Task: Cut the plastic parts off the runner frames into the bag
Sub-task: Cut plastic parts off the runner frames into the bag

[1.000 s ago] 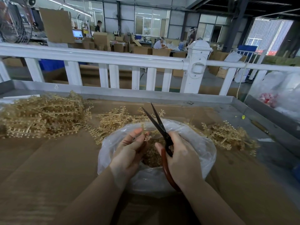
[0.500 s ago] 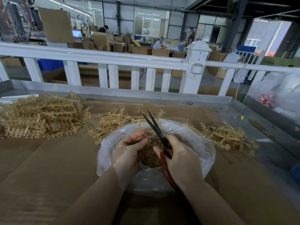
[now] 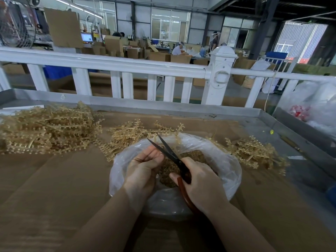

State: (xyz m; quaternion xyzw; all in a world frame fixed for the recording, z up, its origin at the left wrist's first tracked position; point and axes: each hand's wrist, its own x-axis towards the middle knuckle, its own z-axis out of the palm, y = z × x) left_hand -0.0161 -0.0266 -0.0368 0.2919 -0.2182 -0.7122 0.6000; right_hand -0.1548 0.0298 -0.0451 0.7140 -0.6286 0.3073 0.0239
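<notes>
Golden-tan plastic parts (image 3: 172,166) already fill the bottom of the clear, crinkly bag (image 3: 227,164) on the cardboard-covered counter (image 3: 54,188), so the job looks well underway. Spiky runner frames (image 3: 45,130) remain heaped behind it, uncut. The left hand (image 3: 143,168) curls over something hidden above the bag; the right hand (image 3: 201,186) grips red-handled scissors (image 3: 174,159), blades parted.

A white railing (image 3: 116,65) fronts a factory hall with stacked cardboard boxes (image 3: 112,45) and tall windows (image 3: 170,24).
</notes>
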